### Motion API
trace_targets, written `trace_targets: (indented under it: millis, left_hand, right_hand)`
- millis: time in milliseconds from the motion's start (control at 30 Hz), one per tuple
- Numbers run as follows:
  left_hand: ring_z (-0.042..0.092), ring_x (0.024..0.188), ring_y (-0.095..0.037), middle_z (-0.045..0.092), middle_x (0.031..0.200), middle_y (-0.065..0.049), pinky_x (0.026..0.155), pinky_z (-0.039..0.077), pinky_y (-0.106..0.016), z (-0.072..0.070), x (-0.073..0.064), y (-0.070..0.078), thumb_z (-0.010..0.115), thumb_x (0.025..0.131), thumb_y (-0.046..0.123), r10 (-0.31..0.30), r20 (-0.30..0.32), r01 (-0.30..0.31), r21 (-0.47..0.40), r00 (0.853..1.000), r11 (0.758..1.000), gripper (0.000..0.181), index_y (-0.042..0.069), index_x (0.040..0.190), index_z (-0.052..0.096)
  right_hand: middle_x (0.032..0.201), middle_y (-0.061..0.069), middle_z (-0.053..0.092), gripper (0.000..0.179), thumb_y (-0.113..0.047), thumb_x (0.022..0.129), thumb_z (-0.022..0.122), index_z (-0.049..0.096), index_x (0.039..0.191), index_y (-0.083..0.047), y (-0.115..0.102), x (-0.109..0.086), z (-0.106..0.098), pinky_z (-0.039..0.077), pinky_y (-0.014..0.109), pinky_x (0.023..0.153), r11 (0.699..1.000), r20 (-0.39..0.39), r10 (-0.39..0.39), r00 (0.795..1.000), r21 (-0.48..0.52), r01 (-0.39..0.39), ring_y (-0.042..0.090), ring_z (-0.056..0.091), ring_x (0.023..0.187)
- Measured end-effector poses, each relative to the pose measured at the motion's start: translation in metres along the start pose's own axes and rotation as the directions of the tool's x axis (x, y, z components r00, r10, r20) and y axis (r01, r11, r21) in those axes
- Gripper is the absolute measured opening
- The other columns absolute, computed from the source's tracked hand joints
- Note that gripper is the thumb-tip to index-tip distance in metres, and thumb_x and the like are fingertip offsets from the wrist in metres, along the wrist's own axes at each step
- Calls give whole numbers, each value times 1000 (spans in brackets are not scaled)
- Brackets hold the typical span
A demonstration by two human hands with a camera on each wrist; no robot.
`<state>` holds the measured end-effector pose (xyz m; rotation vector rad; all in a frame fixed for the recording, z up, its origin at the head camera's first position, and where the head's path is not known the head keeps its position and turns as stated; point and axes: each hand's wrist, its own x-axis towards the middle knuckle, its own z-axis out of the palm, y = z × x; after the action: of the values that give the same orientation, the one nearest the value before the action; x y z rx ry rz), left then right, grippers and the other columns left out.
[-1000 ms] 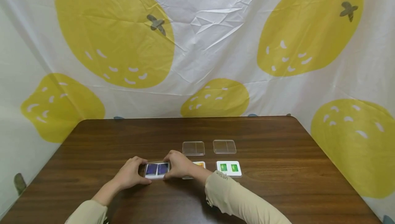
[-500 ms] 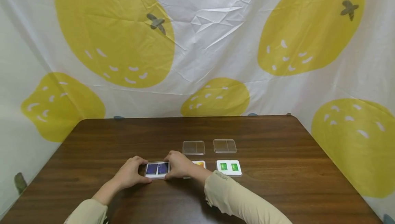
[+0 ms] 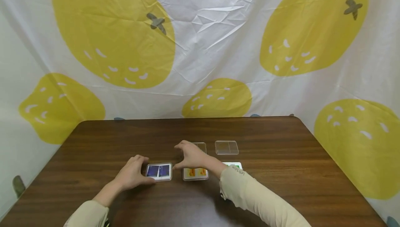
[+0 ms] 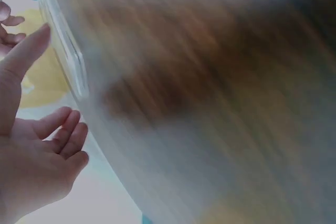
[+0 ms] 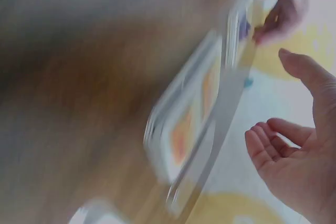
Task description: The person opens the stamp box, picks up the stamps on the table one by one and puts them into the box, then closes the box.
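A clear plastic case [image 3: 159,171] with two dark purple pictures on white lies flat on the table. My left hand [image 3: 132,175] is at its left end, thumb and fingers spread about the corners. In the left wrist view those fingers look relaxed, with a gap to the case. My right hand [image 3: 193,156] hovers past the right side of the purple case, thumb and fingers apart and holding nothing. Below it lies a second case [image 3: 196,174] with two orange pictures, its far edge hidden by the hand.
Farther right is a case with green pictures [image 3: 236,165], mostly covered by the right sleeve [image 3: 250,185]. Behind lie two clear plastic lids, one bare [image 3: 226,147], the other [image 3: 202,148] partly behind the right hand. A lemon-print cloth [image 3: 215,98] hangs beyond the wooden table [image 3: 125,136].
My right hand has let go of the purple case and moved right and up, uncovering the orange case. The left hand has loosened and shifted slightly; the purple case stays in place.
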<state>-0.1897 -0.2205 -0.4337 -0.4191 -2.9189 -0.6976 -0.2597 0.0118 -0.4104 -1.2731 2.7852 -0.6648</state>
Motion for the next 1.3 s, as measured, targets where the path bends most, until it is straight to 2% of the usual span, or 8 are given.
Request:
trace_targets:
  millis: [133,233,400,533,733,1000,1167,1300]
  left_hand:
    - [50,101,-32,56,109,-18,83,43,-47,6,7,12,80,60,44,33,-31,-34,-28,999,999,79,-7,114,54]
    - [49,106,-32,55,115,-18,86,42,-46,13,13,25,80,61,42,38,1,-38,-67,999,997,81,-6,119,50]
    - [49,108,-29,56,114,-13,88,42,-44,24,21,44,81,60,41,50,51,-45,-91,997,995,78,-2,119,52]
    - [50,103,-26,58,106,-9,82,44,-44,31,26,54,81,60,40,109,67,-104,-76,992,992,73,0,115,55]
    - [51,96,-25,58,99,-9,84,42,-41,38,34,61,81,61,37,196,77,-189,-81,978,979,66,-3,108,58]
    - [50,95,-24,57,97,-8,83,43,-41,45,37,66,80,61,34,205,104,-199,-63,973,978,63,-3,107,59]
    - [49,94,-25,55,96,-8,82,42,-41,48,37,67,81,61,34,192,106,-189,-37,976,981,62,-3,107,59]
    - [48,90,-23,54,93,-6,80,42,-40,49,36,67,81,61,33,195,106,-193,-33,975,981,59,-1,104,61]
  right_hand:
    - [113,14,55,68,-29,68,78,52,120,6,26,-9,-16,44,36,84,996,-20,39,999,84,-38,25,54,99]
    - [114,14,55,67,-27,68,78,51,121,6,44,-15,-23,44,37,85,991,-25,85,996,108,-82,27,54,101]
    - [114,15,54,68,-27,67,78,51,121,7,63,-21,-24,43,39,86,990,-10,119,993,84,-118,27,53,101]
    - [114,16,54,68,-25,66,79,52,119,8,73,-24,-21,41,39,90,990,2,135,991,36,-135,28,52,105]
    - [112,18,55,66,-24,66,78,53,116,10,79,-24,-20,41,38,91,990,27,143,989,-24,-142,29,52,104]
    - [105,17,58,53,-16,64,76,59,108,9,80,-22,-24,42,37,89,992,59,117,991,-46,-114,29,54,100]
    - [104,15,57,50,-16,65,75,60,107,7,81,-23,-24,44,37,86,990,83,143,986,-28,-141,27,55,98]
    - [101,13,57,50,-18,65,74,60,107,6,82,-28,-24,45,36,83,988,64,154,986,-4,-154,25,55,95]
